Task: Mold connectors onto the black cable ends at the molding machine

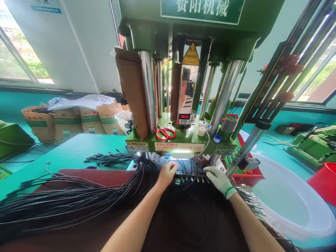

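My left hand [167,174] is bare, its fingers curled together at the left end of the mold plate [187,165] under the press. Whatever those fingers hold, if anything, is hidden. In a white glove with a green cuff, my right hand [219,179] lies with its fingers stretched out on the plate's right end. Between the hands, several thin black cables [189,176] run out of the plate and hang over its front edge. A row of small metal connector ends shows along that edge. To the left lies a large bundle of black cables [78,199].
The green press [181,140] stands over the plate, with red-handled scissors [166,133] on its ledge. A measuring column [265,105] leans at the right, above a large white tub [288,196]. A red bucket [324,182] is farther right. Paper sacks [67,122] line the wall.
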Action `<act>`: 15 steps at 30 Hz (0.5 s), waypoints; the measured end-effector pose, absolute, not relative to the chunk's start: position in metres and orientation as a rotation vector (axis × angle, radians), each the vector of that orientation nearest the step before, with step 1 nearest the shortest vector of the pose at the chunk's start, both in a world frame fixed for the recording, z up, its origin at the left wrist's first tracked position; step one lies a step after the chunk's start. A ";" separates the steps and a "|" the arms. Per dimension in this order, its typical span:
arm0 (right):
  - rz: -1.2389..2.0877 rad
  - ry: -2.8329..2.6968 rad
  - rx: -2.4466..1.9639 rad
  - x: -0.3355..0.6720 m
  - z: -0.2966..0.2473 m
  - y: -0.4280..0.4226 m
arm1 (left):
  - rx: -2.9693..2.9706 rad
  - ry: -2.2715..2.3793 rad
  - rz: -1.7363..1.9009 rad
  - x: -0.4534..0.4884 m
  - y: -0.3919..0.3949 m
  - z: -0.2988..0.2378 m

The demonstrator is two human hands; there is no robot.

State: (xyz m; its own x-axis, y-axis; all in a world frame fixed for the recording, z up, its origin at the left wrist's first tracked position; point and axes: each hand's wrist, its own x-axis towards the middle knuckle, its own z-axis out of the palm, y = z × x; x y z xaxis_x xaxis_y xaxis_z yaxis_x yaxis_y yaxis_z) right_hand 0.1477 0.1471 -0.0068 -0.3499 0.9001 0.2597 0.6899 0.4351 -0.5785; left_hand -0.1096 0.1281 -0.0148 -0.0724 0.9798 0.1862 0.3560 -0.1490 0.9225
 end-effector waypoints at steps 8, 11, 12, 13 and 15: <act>0.431 -2.126 -1.356 0.147 -0.008 0.148 | 1.618 1.469 1.188 -0.109 0.121 -0.011; 0.353 -2.107 -1.380 0.140 0.005 0.153 | 1.635 1.470 1.180 -0.108 0.120 -0.010; 0.329 -2.113 -1.378 0.135 0.011 0.157 | 1.639 1.469 1.179 -0.108 0.120 -0.010; 0.308 -2.125 -1.376 0.129 0.018 0.161 | 1.640 1.470 1.178 -0.108 0.120 -0.011; 0.264 -2.148 -1.390 0.112 0.029 0.175 | 1.637 1.477 1.175 -0.107 0.121 -0.012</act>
